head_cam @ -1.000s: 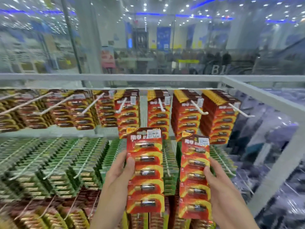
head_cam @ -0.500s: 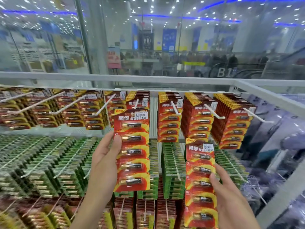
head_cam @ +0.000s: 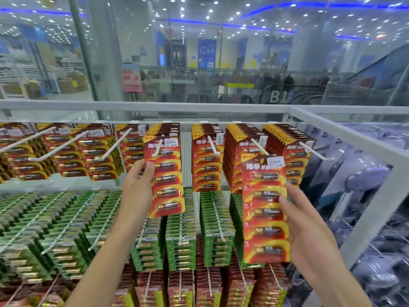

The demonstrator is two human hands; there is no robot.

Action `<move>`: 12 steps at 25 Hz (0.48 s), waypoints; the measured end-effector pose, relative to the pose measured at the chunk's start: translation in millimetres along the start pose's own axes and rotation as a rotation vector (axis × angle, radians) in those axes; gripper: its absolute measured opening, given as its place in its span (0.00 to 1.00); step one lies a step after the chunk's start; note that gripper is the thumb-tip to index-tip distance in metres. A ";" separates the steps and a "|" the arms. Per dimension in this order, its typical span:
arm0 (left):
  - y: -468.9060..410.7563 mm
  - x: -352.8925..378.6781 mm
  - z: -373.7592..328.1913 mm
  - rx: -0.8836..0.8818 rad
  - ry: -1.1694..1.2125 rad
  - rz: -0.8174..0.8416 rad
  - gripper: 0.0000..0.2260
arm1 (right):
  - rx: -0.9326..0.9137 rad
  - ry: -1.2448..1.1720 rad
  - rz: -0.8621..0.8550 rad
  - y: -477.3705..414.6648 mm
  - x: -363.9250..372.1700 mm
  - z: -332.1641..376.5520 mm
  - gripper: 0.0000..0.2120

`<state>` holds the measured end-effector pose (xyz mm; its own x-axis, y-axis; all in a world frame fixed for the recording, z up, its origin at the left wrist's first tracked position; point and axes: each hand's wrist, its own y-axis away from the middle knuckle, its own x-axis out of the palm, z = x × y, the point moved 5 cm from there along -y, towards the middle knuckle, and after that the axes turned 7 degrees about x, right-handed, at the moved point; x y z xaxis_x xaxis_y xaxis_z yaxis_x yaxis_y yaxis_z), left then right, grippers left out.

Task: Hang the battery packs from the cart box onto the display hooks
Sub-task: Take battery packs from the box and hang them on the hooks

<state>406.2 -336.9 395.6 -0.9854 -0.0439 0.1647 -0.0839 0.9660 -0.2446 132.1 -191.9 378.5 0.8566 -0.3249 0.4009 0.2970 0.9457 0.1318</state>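
Note:
My left hand (head_cam: 138, 183) pinches the left edge of a red battery pack (head_cam: 166, 176). That pack's top hole sits on a white display hook (head_cam: 157, 149) in the top row, in front of other red packs. My right hand (head_cam: 303, 220) grips the right edge of a second red battery pack (head_cam: 264, 209), held upright. Its top edge is just below the tip of another white hook (head_cam: 260, 147) in the top row. The cart box is out of view.
The top row holds several hooks full of red packs (head_cam: 207, 156). Green packs (head_cam: 66, 229) fill the row below, and more red packs (head_cam: 199, 289) hang at the bottom. A white metal frame (head_cam: 354, 134) borders the rack on the right. Glass stands behind.
Both hands have risen. The left pack moved up onto the top-row hook. The right pack rose from the green row to just under a top-row hook.

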 end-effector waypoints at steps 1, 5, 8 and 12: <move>-6.6 2.0 2.5 -0.003 -0.017 -0.011 0.10 | -0.025 0.009 -0.014 -4.3 -3.3 7.6 0.17; -18.4 7.2 8.5 0.006 0.002 -0.036 0.12 | -0.062 0.035 -0.023 -14.1 -11.7 22.6 0.16; -21.5 8.5 12.5 0.010 -0.013 -0.041 0.12 | -0.051 0.043 -0.012 -14.4 -15.9 22.5 0.16; -22.7 6.7 15.4 0.007 -0.012 -0.070 0.13 | -0.023 0.041 0.001 -12.0 -21.1 18.8 0.16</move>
<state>399.3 -363.0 387.5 -0.9788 -0.1147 0.1700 -0.1539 0.9586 -0.2394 102.6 -196.2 385.5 0.8733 -0.3245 0.3634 0.3056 0.9458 0.1102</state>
